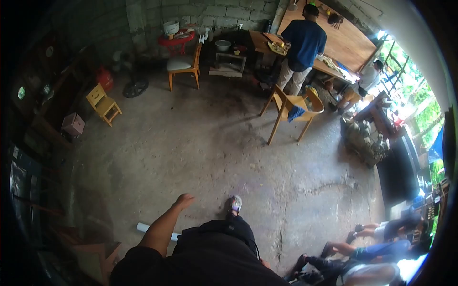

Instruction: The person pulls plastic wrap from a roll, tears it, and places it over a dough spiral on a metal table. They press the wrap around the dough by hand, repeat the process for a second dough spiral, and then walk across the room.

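Observation:
My left hand point(185, 200) is out in front of my body, above the concrete floor point(191, 152). It holds nothing, and its fingers are loosely stretched to the right. Only a small part of my right hand point(265, 263) shows beside my dark clothing; its fingers are hidden. One of my shoes point(236, 203) is on the floor, to the right of my left hand. A white tube point(143, 228) lies on the floor, partly behind my left forearm.
A wooden armchair point(298, 114) stands ahead right, near a person point(305, 43) at a workbench. Another person point(368, 78) is farther right. Several people point(381, 252) are at the lower right. A small chair point(103, 104), fan point(135, 88) and padded chair point(183, 65) stand at the left and back.

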